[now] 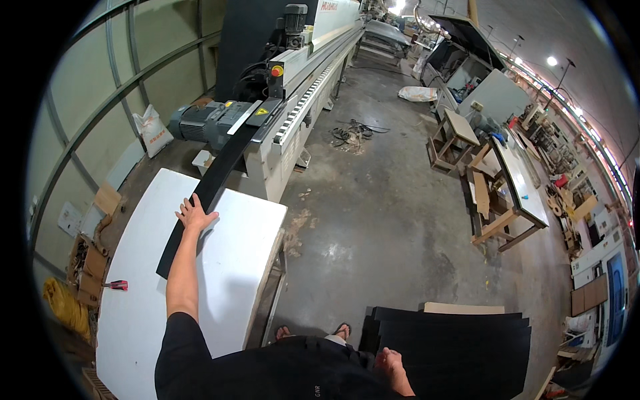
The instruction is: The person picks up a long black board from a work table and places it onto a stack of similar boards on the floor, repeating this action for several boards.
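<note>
A long, narrow black board [215, 179] runs from the end of a machine onto a white-topped table at my left. My left hand [193, 215] lies on the board with its fingers spread, the thumb reaching past the board's right edge. The board's far end passes under a guard on the machine [263, 115]; what lies beneath is hidden. My right hand [392, 365] hangs low beside my body, fingers curled in, and nothing shows in it. It is nearest to a stack of black boards [460, 353] on my right, apart from them as far as I can see.
The white tabletop [243, 267] spreads around the board, with a red-handled tool [117, 285] at its left edge. Tangled cables [357, 135] lie on the concrete floor beyond. A workbench [517, 177] and a small wooden stool [457, 133] stand to the right.
</note>
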`<action>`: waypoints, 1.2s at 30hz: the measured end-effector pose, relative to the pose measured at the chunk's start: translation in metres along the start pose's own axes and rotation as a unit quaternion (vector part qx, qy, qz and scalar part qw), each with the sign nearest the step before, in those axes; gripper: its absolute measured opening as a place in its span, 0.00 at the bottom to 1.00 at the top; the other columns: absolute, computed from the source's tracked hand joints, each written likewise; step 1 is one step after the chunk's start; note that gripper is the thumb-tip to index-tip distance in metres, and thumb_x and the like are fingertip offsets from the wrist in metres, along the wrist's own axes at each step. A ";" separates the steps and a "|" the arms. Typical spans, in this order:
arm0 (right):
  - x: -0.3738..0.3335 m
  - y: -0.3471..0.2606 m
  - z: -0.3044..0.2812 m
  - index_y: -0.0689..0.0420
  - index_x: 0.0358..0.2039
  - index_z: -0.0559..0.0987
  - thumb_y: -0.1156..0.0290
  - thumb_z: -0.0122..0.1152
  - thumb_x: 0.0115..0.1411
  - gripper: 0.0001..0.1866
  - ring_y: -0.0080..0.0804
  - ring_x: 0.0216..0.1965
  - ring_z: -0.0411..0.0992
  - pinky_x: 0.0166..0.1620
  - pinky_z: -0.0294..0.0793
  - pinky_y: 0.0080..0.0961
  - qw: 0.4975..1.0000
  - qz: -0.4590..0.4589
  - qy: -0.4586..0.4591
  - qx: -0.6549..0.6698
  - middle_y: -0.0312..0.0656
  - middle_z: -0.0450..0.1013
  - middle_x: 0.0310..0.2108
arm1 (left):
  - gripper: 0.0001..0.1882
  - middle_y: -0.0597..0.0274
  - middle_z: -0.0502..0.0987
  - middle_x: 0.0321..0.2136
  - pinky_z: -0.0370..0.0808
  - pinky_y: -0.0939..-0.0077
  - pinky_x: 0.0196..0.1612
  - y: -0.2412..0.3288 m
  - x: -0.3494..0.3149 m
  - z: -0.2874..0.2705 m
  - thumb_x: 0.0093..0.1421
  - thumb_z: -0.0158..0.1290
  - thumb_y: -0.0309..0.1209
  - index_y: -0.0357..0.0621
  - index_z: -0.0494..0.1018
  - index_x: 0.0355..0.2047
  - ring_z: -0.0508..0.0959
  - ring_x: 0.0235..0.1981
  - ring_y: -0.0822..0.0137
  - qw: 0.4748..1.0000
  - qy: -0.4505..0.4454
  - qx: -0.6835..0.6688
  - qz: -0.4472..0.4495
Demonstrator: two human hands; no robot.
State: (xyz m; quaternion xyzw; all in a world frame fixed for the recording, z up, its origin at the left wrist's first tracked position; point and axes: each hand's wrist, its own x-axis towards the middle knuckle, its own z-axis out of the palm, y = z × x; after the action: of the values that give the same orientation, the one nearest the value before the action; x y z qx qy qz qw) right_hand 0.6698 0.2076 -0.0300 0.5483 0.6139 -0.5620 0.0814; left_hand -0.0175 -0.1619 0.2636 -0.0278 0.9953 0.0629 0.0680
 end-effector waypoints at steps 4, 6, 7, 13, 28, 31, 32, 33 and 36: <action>0.000 -0.024 0.021 0.61 0.41 0.72 0.64 0.51 0.61 0.14 0.31 0.25 0.70 0.28 0.73 0.32 0.997 -0.063 -0.025 0.023 0.41 0.72 0.27 | 0.57 0.43 0.43 0.63 0.38 0.44 0.62 -0.011 -0.008 0.000 0.42 0.59 0.55 0.51 0.39 0.64 0.45 0.63 0.46 1.000 0.011 0.009 -0.001; -0.020 -0.057 0.045 0.60 0.41 0.72 0.64 0.51 0.61 0.14 0.29 0.25 0.69 0.28 0.72 0.30 0.993 0.018 -0.030 0.112 0.39 0.71 0.26 | 0.57 0.43 0.43 0.62 0.38 0.44 0.62 -0.035 -0.012 -0.001 0.42 0.59 0.55 0.51 0.39 0.64 0.46 0.63 0.46 1.000 0.019 0.020 -0.012; -0.035 -0.079 0.055 0.60 0.40 0.72 0.64 0.52 0.61 0.13 0.28 0.24 0.68 0.27 0.71 0.29 0.981 0.091 -0.028 0.168 0.38 0.71 0.26 | 0.57 0.43 0.44 0.62 0.38 0.44 0.62 -0.051 -0.014 -0.003 0.42 0.59 0.55 0.51 0.39 0.64 0.46 0.63 0.46 0.999 0.022 0.025 -0.022; -0.055 -0.055 0.051 0.58 0.24 0.76 0.66 0.56 0.56 0.09 0.31 0.22 0.69 0.26 0.72 0.30 0.971 0.158 0.024 0.176 0.41 0.71 0.22 | 0.56 0.42 0.45 0.62 0.40 0.44 0.62 -0.028 -0.013 0.003 0.42 0.60 0.53 0.50 0.40 0.64 0.48 0.62 0.46 1.000 0.022 0.016 0.005; -0.080 -0.057 0.047 0.58 0.30 0.73 0.65 0.53 0.60 0.09 0.27 0.21 0.64 0.28 0.69 0.29 0.966 0.172 0.041 0.191 0.34 0.64 0.20 | 0.55 0.41 0.46 0.61 0.42 0.45 0.61 -0.024 -0.015 0.001 0.42 0.60 0.51 0.49 0.40 0.64 0.49 0.62 0.45 1.000 0.023 0.011 0.007; -0.080 -0.058 0.044 0.60 0.38 0.72 0.64 0.54 0.60 0.12 0.31 0.28 0.68 0.33 0.73 0.32 0.969 0.173 0.036 0.174 0.39 0.68 0.28 | 0.55 0.42 0.46 0.61 0.41 0.45 0.62 -0.024 -0.020 0.000 0.43 0.60 0.51 0.50 0.40 0.64 0.49 0.62 0.45 1.000 0.018 0.008 0.006; -0.079 -0.057 0.043 0.62 0.42 0.71 0.64 0.54 0.60 0.15 0.34 0.31 0.71 0.35 0.75 0.33 0.969 0.176 0.034 0.169 0.42 0.70 0.32 | 0.55 0.43 0.46 0.61 0.41 0.45 0.62 -0.022 -0.023 -0.002 0.43 0.60 0.50 0.50 0.40 0.64 0.49 0.62 0.45 1.000 0.017 0.008 0.008; -0.078 -0.055 0.042 0.63 0.46 0.71 0.63 0.54 0.60 0.19 0.36 0.34 0.73 0.37 0.77 0.34 0.969 0.179 0.031 0.165 0.45 0.72 0.36 | 0.54 0.43 0.46 0.61 0.41 0.45 0.62 -0.021 -0.025 -0.003 0.44 0.60 0.50 0.50 0.40 0.64 0.50 0.62 0.45 1.000 0.015 0.007 0.009; -0.083 -0.062 0.046 0.63 0.46 0.70 0.63 0.54 0.60 0.18 0.36 0.33 0.73 0.35 0.77 0.34 0.972 0.172 0.032 0.157 0.45 0.72 0.35 | 0.55 0.44 0.46 0.61 0.41 0.45 0.62 -0.029 -0.025 -0.003 0.44 0.60 0.51 0.50 0.40 0.64 0.49 0.62 0.45 1.000 0.011 0.015 0.005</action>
State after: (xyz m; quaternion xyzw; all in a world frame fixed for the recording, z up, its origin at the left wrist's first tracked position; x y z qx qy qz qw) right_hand 0.6305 0.1379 0.0498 0.6690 0.4171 -0.6111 0.0704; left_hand 0.0090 -0.1900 0.2666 -0.0221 0.9969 0.0484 0.0573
